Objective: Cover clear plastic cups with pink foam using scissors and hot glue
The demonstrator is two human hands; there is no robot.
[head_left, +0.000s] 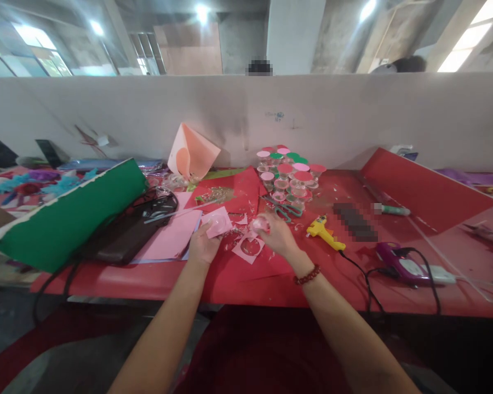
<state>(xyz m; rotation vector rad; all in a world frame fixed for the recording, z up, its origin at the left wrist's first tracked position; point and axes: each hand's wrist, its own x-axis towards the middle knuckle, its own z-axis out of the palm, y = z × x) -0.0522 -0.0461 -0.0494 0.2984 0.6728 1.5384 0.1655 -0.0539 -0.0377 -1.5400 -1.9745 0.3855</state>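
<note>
My left hand (205,245) pinches a pink paper piece (224,218) with a round, clear shape on its face. In my right hand (280,235) is a small clear plastic cup (259,224) with some pink on it, partly covered by the fingers. Below and between the hands lies a pink paper square with a round hole (237,251), among small scraps. Green-handled scissors (287,209) rest just beyond my right hand. Farther back stand several clear plastic cups topped with pink, red and green paper discs (302,176).
Right of my hands lie a yellow glue gun (325,232) and a purple power strip (406,268) with black cords. Pink sheets (172,232), a dark brown bag (127,232) and a green board (74,213) are on the left. A red board (427,189) leans at right.
</note>
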